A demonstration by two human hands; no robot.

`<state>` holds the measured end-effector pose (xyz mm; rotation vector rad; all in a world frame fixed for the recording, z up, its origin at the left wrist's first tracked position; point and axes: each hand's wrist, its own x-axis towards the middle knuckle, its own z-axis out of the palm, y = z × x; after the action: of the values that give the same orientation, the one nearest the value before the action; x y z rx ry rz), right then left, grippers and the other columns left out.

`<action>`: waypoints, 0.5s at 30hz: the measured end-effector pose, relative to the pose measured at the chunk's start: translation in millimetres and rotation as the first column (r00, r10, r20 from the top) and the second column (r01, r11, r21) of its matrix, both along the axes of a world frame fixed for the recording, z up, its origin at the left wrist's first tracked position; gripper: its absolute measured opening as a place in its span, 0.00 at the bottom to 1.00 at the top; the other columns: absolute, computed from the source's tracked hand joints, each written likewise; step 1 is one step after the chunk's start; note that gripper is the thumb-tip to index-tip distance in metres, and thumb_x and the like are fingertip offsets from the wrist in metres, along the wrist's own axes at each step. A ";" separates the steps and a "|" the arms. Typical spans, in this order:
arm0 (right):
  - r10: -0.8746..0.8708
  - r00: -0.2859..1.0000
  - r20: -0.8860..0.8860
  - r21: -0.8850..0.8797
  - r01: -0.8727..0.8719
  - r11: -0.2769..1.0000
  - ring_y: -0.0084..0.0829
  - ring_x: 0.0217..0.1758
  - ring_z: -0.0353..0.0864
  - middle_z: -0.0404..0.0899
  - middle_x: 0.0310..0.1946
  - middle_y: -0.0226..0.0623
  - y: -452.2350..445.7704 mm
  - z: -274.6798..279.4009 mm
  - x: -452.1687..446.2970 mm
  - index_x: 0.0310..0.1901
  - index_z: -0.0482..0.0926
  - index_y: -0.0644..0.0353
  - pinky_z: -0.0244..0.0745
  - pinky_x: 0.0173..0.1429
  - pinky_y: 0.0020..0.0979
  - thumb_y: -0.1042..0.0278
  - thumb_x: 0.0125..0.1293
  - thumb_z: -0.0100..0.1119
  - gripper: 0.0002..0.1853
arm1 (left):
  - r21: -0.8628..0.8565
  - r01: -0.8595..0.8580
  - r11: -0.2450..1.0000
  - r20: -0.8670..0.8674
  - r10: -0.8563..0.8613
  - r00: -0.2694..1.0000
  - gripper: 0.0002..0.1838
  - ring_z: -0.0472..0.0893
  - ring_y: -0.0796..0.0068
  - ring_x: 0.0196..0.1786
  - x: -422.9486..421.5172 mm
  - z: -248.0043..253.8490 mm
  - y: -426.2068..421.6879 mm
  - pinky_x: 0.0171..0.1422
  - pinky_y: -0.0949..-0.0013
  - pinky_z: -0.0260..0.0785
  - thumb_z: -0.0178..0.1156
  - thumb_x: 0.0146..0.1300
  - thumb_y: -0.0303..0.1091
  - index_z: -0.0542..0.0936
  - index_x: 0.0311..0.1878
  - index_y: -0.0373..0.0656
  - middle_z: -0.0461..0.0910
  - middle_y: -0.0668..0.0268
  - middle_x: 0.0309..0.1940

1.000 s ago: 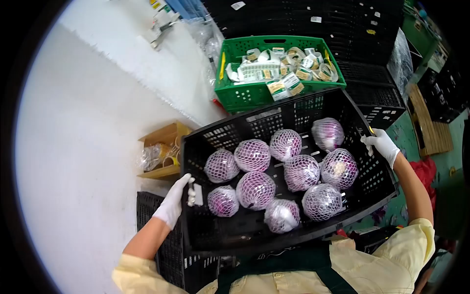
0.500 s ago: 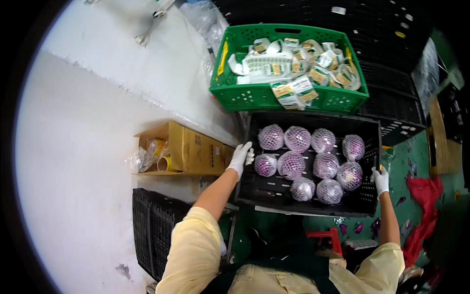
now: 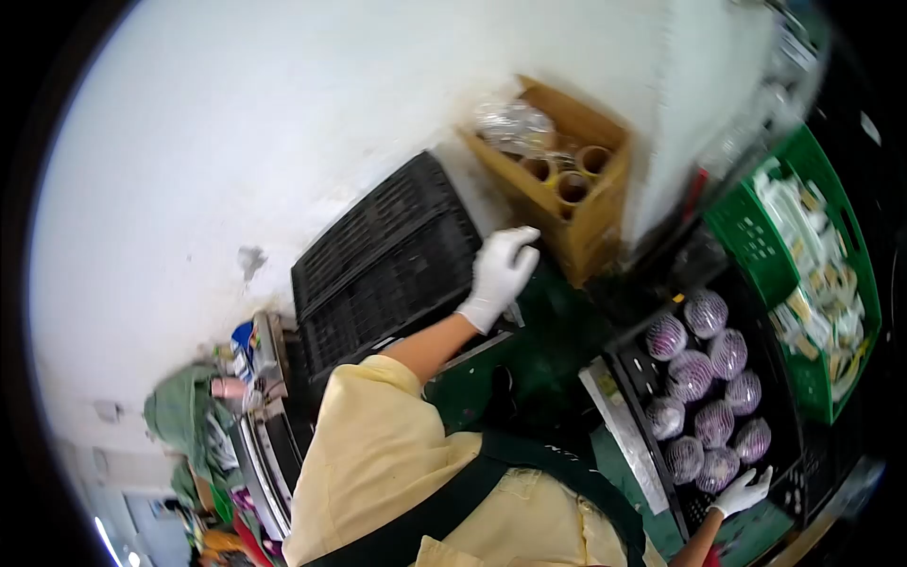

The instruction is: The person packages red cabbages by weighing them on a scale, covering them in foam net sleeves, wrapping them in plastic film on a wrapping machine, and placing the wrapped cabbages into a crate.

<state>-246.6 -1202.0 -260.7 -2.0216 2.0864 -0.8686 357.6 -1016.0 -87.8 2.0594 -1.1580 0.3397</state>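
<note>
My left hand, in a white glove, is off the crate, in the air beside a stack of folded black crates; its fingers are apart and hold nothing. At the lower right, my right hand, also gloved, is at the near end of the black crate, next to the net-wrapped purple round items. Its fingers look spread and nothing shows in them. The crate lies low, several wrapped items inside it.
An open cardboard box with tape rolls and clear plastic stands against the white wall. A green crate of labels is at the right. At the lower left are a green cloth and a metal-edged machine.
The view has swung left. My left hand has let go of the black crate and moved away from it. The crate has gone from being held up by both hands to resting low at the right.
</note>
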 end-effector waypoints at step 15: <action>0.947 -0.200 0.252 -0.239 -0.961 -0.139 0.42 0.50 0.78 0.81 0.42 0.40 267.3 206.5 623.5 0.42 0.82 0.58 0.73 0.55 0.39 0.79 0.57 0.59 0.11 | 0.258 -0.296 0.920 0.167 0.259 0.951 0.24 0.85 0.58 0.34 270.9 65.2 375.9 0.38 0.59 0.76 0.74 0.49 0.39 0.76 0.49 0.48 0.85 0.62 0.36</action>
<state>376.9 -934.7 -54.2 -2.2629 -0.1825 -0.6177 628.5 -640.1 -22.6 2.4939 -1.0342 0.4756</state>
